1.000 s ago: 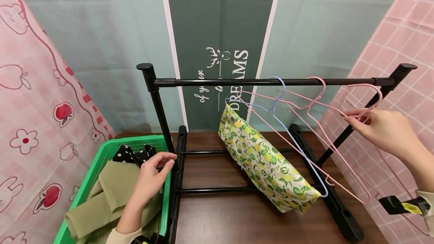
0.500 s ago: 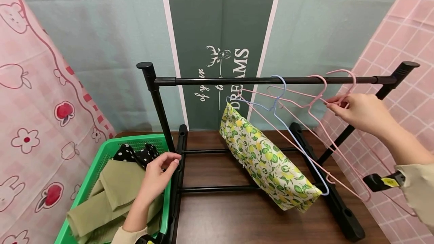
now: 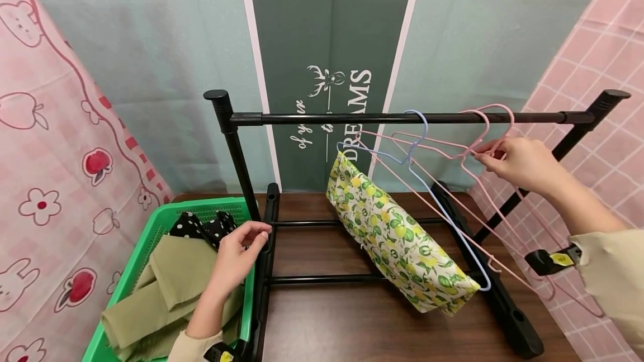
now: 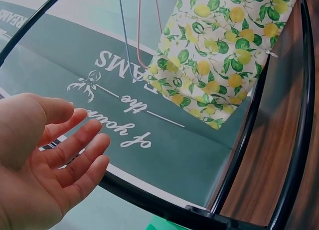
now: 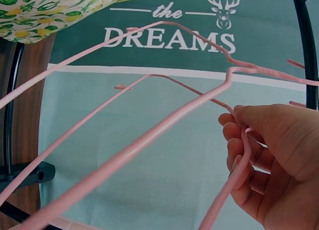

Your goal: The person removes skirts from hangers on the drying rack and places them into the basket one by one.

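My right hand (image 3: 525, 165) pinches the neck of a pink hanger (image 3: 511, 122), its hook over the black rack bar (image 3: 327, 119). Thumb and fingertips close on the pink wire (image 5: 217, 202) in the right wrist view. Just left of it, a second pink hanger (image 3: 486, 127) hangs from the bar. Further left, a blue hanger (image 3: 426, 127) carries a lemon-print cloth (image 3: 392, 233), which slants downward to the right. My left hand (image 3: 233, 261) is over the basket's right edge beside the rack's left post, fingers loosely bent; the left wrist view shows nothing in it.
A green basket (image 3: 201, 205) stands at the left with an olive cloth (image 3: 183, 270) and a black polka-dot cloth (image 3: 188, 226) in it. The rack's feet (image 3: 518, 323) and lower bars (image 3: 327, 280) sit on a brown wooden surface (image 3: 332, 317). Patterned curtains enclose both sides.
My right hand has slid the pink hanger leftward along the bar, close to the other pink hanger. The left hand has shifted slightly right in the view.
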`<move>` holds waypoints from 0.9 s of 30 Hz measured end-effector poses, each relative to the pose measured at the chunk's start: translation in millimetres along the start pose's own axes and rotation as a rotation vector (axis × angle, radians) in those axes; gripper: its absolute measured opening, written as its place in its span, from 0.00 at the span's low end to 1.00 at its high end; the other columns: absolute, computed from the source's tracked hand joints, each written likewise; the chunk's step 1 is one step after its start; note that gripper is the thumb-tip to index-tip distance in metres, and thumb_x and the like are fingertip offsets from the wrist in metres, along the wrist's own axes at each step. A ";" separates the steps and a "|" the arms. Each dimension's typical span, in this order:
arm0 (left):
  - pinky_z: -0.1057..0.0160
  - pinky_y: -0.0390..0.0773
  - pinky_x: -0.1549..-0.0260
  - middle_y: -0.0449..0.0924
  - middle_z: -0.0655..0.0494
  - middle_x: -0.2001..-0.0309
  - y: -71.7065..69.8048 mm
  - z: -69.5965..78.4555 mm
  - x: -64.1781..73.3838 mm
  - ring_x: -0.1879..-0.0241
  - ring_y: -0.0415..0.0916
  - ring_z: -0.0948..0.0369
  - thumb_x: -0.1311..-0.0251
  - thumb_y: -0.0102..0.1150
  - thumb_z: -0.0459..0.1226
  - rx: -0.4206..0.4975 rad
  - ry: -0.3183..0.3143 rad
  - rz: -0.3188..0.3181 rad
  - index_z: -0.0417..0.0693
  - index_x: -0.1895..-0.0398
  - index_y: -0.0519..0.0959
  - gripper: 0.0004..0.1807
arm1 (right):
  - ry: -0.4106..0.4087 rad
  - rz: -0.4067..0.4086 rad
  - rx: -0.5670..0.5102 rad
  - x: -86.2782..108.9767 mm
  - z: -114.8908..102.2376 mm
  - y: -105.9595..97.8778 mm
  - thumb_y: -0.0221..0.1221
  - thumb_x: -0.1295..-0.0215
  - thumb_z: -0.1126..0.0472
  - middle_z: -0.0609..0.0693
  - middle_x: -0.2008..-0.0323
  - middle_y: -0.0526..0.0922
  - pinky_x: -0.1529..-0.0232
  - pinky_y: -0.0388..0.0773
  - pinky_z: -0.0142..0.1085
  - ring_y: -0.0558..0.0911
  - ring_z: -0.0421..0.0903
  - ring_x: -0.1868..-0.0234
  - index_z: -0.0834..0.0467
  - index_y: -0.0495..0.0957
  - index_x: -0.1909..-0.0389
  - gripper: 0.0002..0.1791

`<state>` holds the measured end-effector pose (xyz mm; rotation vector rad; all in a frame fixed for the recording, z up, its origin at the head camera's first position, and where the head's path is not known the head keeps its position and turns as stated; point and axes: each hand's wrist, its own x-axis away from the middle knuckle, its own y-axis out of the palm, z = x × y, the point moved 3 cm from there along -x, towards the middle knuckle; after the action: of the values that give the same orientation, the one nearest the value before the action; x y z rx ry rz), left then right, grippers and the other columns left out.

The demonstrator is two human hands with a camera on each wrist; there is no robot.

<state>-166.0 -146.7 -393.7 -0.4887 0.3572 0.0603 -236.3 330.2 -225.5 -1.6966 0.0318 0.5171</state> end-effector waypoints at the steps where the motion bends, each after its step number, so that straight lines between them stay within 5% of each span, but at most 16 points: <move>1: 0.67 0.75 0.72 0.82 0.63 0.64 0.2 -0.1 -0.7 0.69 0.77 0.64 0.38 0.55 0.38 -0.001 -0.003 -0.004 0.59 0.62 0.80 0.06 | 0.001 -0.005 -0.001 -0.4 0.2 1.0 0.57 0.39 0.57 0.52 0.79 0.82 0.86 0.58 0.35 0.63 0.40 0.89 0.63 0.84 0.69 0.13; 9: 0.69 0.75 0.69 0.82 0.56 0.63 4.7 0.1 -5.3 0.66 0.78 0.62 0.38 0.55 0.34 0.010 -0.079 -0.036 0.52 0.61 0.80 0.07 | 0.013 -0.016 -0.003 -1.3 -0.8 5.6 0.56 0.39 0.57 0.47 0.84 0.79 0.87 0.58 0.34 0.63 0.39 0.89 0.64 0.83 0.69 0.14; 18: 0.69 0.76 0.68 0.82 0.50 0.63 1.2 33.6 -1.3 0.64 0.79 0.56 0.39 0.53 0.29 0.015 -0.110 -0.053 0.43 0.61 0.80 0.07 | 0.022 -0.051 -0.001 -0.4 -4.4 8.9 0.55 0.37 0.58 0.52 0.79 0.81 0.86 0.60 0.35 0.65 0.41 0.88 0.64 0.83 0.64 0.14; 27: 0.69 0.76 0.67 0.81 0.48 0.62 1.7 34.0 -1.0 0.63 0.80 0.53 0.39 0.52 0.29 0.040 -0.106 -0.056 0.41 0.61 0.80 0.07 | 0.040 -0.068 -0.013 2.4 -4.0 11.0 0.53 0.36 0.56 0.58 0.73 0.83 0.81 0.65 0.37 0.74 0.45 0.81 0.65 0.80 0.60 0.16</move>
<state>-156.2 -129.1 -366.2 -0.4540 0.2408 0.0245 -236.3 324.8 -236.1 -1.7150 -0.0003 0.4339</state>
